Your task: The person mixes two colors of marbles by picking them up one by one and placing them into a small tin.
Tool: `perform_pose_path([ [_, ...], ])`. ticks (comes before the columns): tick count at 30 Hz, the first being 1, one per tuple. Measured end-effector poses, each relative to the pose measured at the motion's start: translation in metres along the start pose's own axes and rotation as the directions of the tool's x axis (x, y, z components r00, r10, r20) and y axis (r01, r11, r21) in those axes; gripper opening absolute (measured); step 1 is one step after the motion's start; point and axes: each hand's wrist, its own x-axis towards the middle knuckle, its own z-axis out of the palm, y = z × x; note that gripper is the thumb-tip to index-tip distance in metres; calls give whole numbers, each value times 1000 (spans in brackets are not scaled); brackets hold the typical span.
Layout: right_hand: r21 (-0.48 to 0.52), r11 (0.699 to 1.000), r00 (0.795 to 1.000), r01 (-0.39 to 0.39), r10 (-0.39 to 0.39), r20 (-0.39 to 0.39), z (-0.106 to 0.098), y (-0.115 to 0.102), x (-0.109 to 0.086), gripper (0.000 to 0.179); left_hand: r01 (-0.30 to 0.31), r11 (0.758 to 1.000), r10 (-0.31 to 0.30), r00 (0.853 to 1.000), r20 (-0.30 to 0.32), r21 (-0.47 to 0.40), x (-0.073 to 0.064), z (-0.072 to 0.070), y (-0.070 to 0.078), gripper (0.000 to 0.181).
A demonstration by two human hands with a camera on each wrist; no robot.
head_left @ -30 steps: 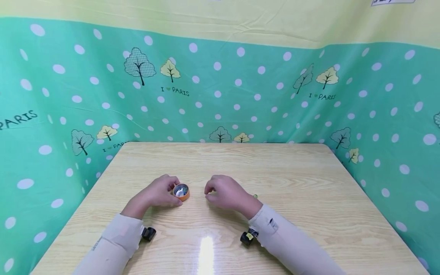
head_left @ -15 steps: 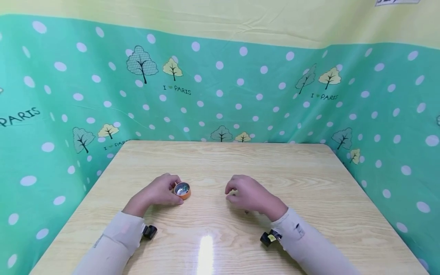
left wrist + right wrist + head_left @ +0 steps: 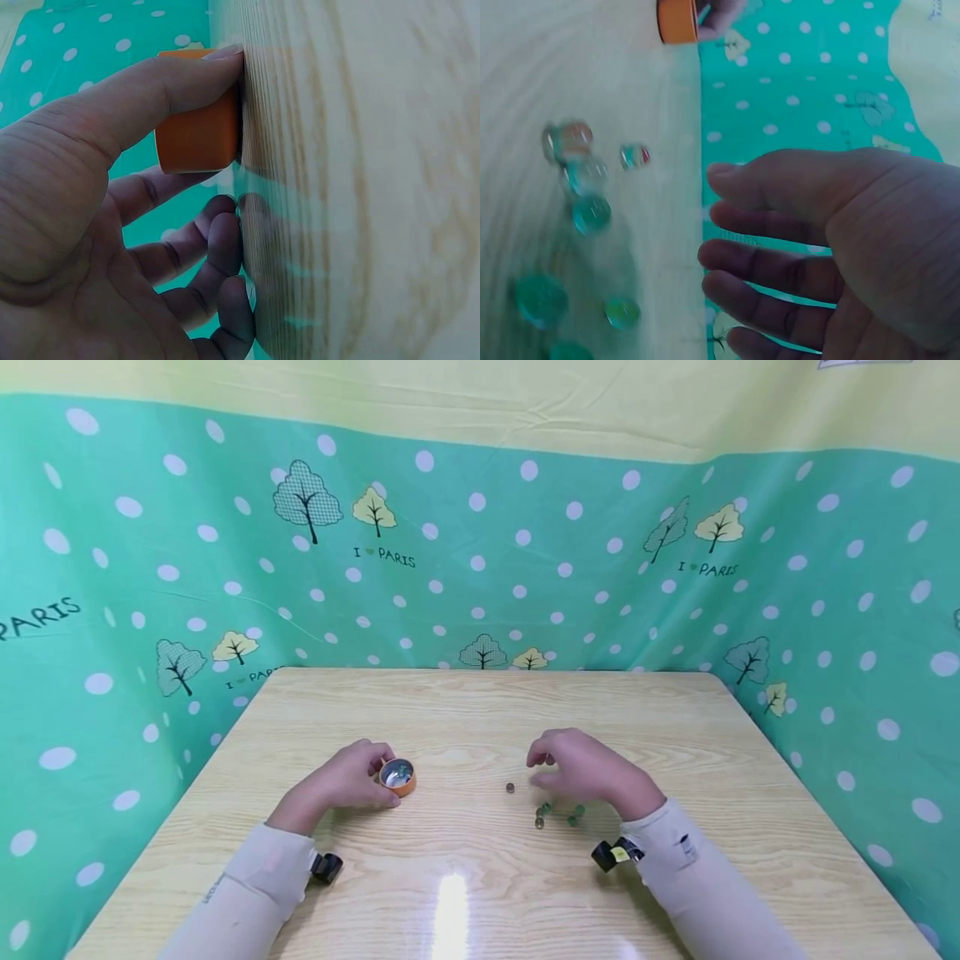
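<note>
While the marbles (image 3: 591, 214) are glassy spheres, the cup (image 3: 196, 141) is cylindrical.

Light wood-grain table (image 3: 450, 710), green pale-dotted cloth (image 3: 450, 577) behind, printed trees (image 3: 306, 497), yellow band (image 3: 450, 402) above

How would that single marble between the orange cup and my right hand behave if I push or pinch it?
The marble would likely roll at a light nudge, since it looks round and the table looks flat. It may slip from a pinch too: the other marbles nearby look smooth and glassy. Tiny beside the cup, it's probably light.
</note>
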Motion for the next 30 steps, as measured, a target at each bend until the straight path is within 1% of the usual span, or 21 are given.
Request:
perform_pose_path([
  [7,18,993,993,-121,120,19,-10,23,-1,20,-5,1000,5,1000,6,-14,1,0,0,46],
  [10,38,987,988,-156,155,17,-11,37,-1,18,-1,1000,1,1000,11,-12,1,0,0,47],
  [13,83,983,986,-165,164,24,-12,53,-1,15,3,1000,-3,1000,12,-13,1,1,1,47],
  [16,133,980,989,-147,142,49,-12,67,-1,13,2,1000,-2,1000,13,-10,0,0,2,48],
  [18,176,976,991,-126,114,74,-11,75,-1,15,1,1000,-1,1000,12,-9,0,0,2,48],
  [19,203,974,992,-103,86,90,-11,79,-1,17,0,1000,0,1000,13,-9,0,0,3,48],
  [22,306,950,988,-66,19,152,-6,90,0,24,-6,1000,6,1000,15,-14,0,0,3,47],
  [25,392,919,977,-33,-53,208,1,99,3,31,-6,1000,6,1000,12,-16,-1,1,3,46],
  [27,419,908,971,-24,-78,226,5,102,5,32,-2,1000,2,1000,9,-13,-1,1,2,46],
  [30,426,905,971,-18,-85,222,9,103,6,30,7,1000,-7,1000,3,-8,-1,1,3,46],
])
